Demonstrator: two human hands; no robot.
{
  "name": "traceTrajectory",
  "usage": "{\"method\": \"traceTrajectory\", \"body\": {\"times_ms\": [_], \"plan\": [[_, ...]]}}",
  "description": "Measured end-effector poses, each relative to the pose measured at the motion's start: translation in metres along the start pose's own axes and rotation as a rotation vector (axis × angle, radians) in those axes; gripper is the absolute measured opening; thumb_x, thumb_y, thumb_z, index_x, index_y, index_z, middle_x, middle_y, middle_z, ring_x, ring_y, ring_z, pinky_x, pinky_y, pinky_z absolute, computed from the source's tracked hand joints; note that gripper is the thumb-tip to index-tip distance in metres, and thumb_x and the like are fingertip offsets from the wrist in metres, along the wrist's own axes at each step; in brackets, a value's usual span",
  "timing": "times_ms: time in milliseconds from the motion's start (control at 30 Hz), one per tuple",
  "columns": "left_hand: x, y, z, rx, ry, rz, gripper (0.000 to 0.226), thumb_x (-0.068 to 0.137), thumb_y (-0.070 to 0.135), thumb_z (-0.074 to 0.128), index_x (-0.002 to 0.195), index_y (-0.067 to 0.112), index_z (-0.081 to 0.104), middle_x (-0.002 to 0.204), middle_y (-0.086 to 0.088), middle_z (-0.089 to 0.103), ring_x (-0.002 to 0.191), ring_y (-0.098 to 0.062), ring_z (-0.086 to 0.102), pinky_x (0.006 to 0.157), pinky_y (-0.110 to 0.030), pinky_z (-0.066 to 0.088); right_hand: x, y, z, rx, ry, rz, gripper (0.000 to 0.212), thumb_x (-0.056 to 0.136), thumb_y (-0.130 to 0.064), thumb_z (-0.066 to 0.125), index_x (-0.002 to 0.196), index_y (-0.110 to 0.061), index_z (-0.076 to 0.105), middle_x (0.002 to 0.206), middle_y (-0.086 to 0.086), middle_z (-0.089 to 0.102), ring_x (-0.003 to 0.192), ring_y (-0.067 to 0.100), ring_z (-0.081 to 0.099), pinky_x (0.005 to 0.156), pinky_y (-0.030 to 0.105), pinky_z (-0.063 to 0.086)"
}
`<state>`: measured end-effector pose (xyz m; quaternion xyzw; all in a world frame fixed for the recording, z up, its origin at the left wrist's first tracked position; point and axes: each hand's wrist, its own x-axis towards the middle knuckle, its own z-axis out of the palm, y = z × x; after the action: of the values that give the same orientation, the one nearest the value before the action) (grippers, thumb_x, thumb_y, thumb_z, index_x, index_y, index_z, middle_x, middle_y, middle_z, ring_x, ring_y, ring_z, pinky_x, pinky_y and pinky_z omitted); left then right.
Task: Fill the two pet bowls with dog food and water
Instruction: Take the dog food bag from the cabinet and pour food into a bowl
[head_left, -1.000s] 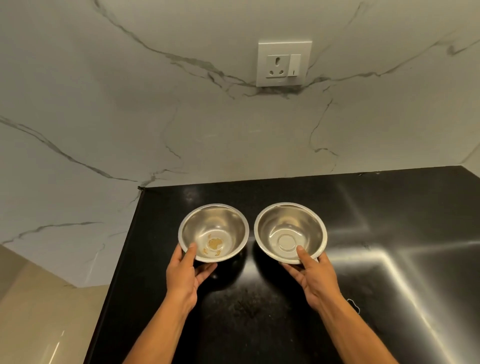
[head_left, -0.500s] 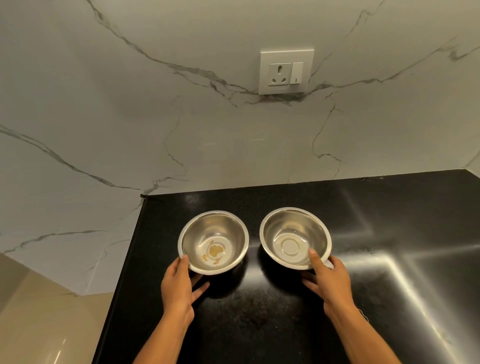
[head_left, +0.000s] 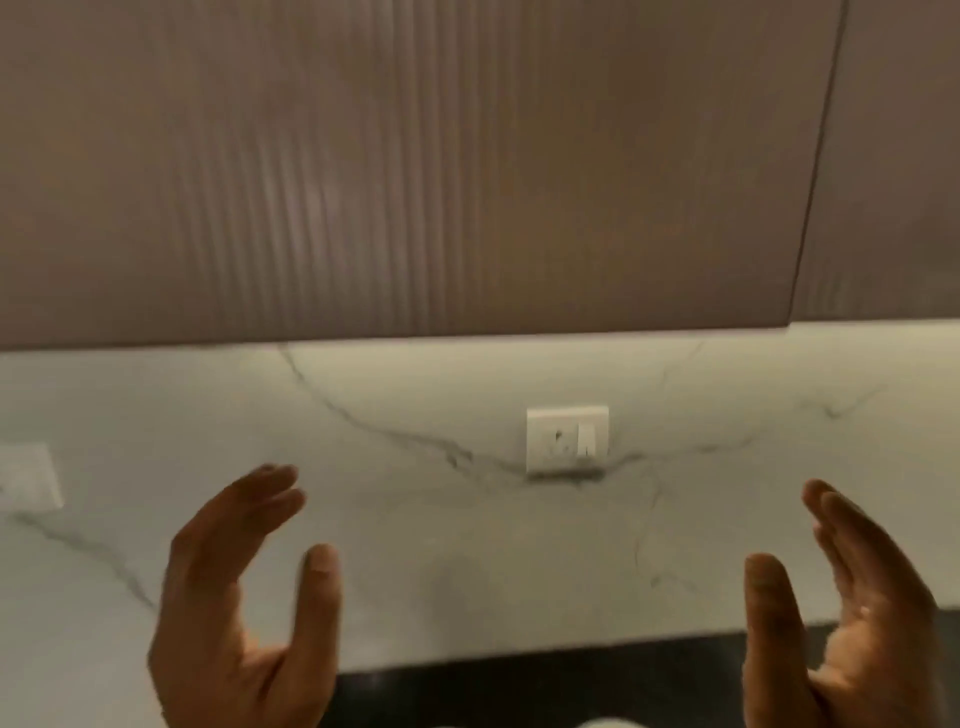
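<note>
Hands have left the two steel bowls, which are now out of view: left hand (head_left: 244, 608) and right hand (head_left: 852, 618) hang raised, fingers loosely spread, holding nothing. Brown ribbed wall cabinet (head_left: 395, 166) now shows above the white socket plate (head_left: 567, 440), black bench (head_left: 545, 686) only a strip below.

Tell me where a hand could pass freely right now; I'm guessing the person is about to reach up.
The widest bare gap lies between the left hand and the right hand, in front of the marble wall below the socket. Above, the cupboard door fills the view. Only a strip of black counter shows, so room there cannot be judged.
</note>
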<state>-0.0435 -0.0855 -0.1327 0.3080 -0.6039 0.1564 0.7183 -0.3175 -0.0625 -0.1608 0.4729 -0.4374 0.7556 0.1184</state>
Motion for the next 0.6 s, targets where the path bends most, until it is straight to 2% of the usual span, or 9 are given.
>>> {"method": "traceTrajectory", "body": {"times_ms": [67,133,167,233,300,367,433,500,600], "plan": [[0.040,0.015,0.009,0.083,-0.043,0.188,0.035,0.085,0.020,0.062,0.119,0.010,0.060,0.129,-0.015,0.061,0.127,-0.039,0.056,0.108,-0.043,0.042,0.028,-0.028,0.009,0.022,0.029,-0.151,0.055,0.091,-0.047,0.059,0.138,-0.019,0.051,0.142,0.011,0.055,0.135,0.029,0.052,0.114,0.045,0.040],[0.071,0.023,0.019,0.144,-0.089,0.373,0.047,0.083,0.027,0.066,0.128,0.015,0.058,0.139,-0.015,0.057,0.142,-0.035,0.046,0.114,-0.047,0.035,0.052,-0.049,0.017,0.002,0.071,-0.252,0.053,0.087,-0.035,0.061,0.136,-0.014,0.052,0.139,0.011,0.056,0.132,0.022,0.052,0.112,0.026,0.039],[0.082,0.025,0.024,0.180,-0.115,0.443,0.056,0.083,0.030,0.068,0.135,0.015,0.053,0.144,-0.017,0.054,0.145,-0.036,0.042,0.115,-0.052,0.033,0.062,-0.056,0.022,-0.025,0.074,-0.293,0.054,0.086,-0.033,0.061,0.135,-0.012,0.052,0.139,0.008,0.056,0.132,0.022,0.051,0.111,0.025,0.040],[0.101,0.028,0.035,0.281,-0.161,0.529,0.070,0.083,0.037,0.070,0.145,0.018,0.043,0.154,-0.019,0.046,0.148,-0.041,0.035,0.118,-0.061,0.027,0.083,-0.062,0.031,-0.113,0.037,-0.398,0.060,0.085,-0.035,0.062,0.139,-0.013,0.047,0.146,0.006,0.049,0.138,0.028,0.046,0.113,0.043,0.040],[0.114,0.032,0.045,0.427,-0.207,0.557,0.081,0.081,0.043,0.070,0.152,0.023,0.036,0.161,-0.016,0.036,0.151,-0.042,0.028,0.121,-0.063,0.019,0.101,-0.058,0.040,-0.245,-0.045,-0.495,0.070,0.084,-0.039,0.062,0.146,-0.016,0.039,0.157,0.010,0.036,0.149,0.035,0.032,0.117,0.057,0.031],[0.121,0.033,0.053,0.592,-0.243,0.585,0.092,0.077,0.042,0.076,0.156,0.024,0.033,0.164,-0.015,0.031,0.152,-0.043,0.023,0.121,-0.064,0.014,0.116,-0.051,0.048,-0.395,-0.103,-0.559,0.081,0.084,-0.039,0.068,0.153,-0.024,0.028,0.164,0.014,0.026,0.154,0.036,0.022,0.120,0.058,0.022],[0.124,0.032,0.058,0.667,-0.247,0.597,0.098,0.071,0.028,0.084,0.155,0.022,0.035,0.163,-0.017,0.032,0.151,-0.045,0.022,0.120,-0.063,0.013,0.127,-0.043,0.057,-0.494,-0.114,-0.601,0.093,0.082,-0.023,0.077,0.156,-0.025,0.020,0.165,0.019,0.019,0.152,0.041,0.021,0.121,0.058,0.019],[0.124,0.031,0.060,0.668,-0.238,0.595,0.102,0.066,0.015,0.087,0.154,0.022,0.036,0.162,-0.017,0.033,0.150,-0.045,0.022,0.120,-0.062,0.011,0.130,-0.038,0.063,-0.521,-0.103,-0.629,0.092,0.083,-0.012,0.070,0.157,-0.024,0.016,0.164,0.021,0.017,0.149,0.045,0.023,0.119,0.059,0.022],[0.121,0.032,0.065,0.669,-0.213,0.594,0.104,0.065,0.009,0.088,0.154,0.022,0.036,0.162,-0.017,0.032,0.150,-0.046,0.023,0.120,-0.064,0.013,0.129,-0.037,0.060,-0.506,-0.127,-0.618,0.079,0.090,-0.019,0.056,0.158,-0.024,0.016,0.165,0.020,0.017,0.149,0.045,0.027,0.120,0.055,0.024]]}}
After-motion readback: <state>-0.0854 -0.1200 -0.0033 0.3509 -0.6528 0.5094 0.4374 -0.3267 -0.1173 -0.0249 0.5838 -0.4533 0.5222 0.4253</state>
